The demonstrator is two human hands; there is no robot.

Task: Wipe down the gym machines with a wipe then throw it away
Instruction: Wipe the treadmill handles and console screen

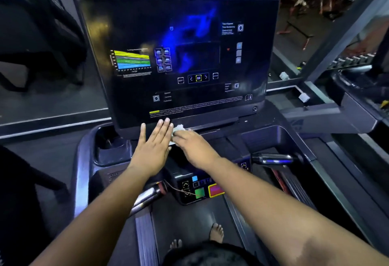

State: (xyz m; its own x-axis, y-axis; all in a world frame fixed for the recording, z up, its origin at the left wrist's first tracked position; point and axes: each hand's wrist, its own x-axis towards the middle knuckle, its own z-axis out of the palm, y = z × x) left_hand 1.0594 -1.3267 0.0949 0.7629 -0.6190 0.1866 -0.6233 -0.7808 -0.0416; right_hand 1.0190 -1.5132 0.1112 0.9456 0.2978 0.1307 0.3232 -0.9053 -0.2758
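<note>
The right hand [190,142] bunches a white wipe [177,129] under its fingers, pressed on the ledge at the foot of the treadmill console [179,55], just past the fingertips. The left hand [152,147] lies flat with fingers straight, holding nothing, touching the wipe's near-left edge.

Risks: the wipe is crumpled small, so it probably covers little surface per pass — and it could drop into the tray below the hands. A stray swipe upward may press the touch controls, e.g. the OK button [198,78].

The wipe is a wad w/ no clear long axis; if anything it runs from the left hand's fingers toward the console.
</note>
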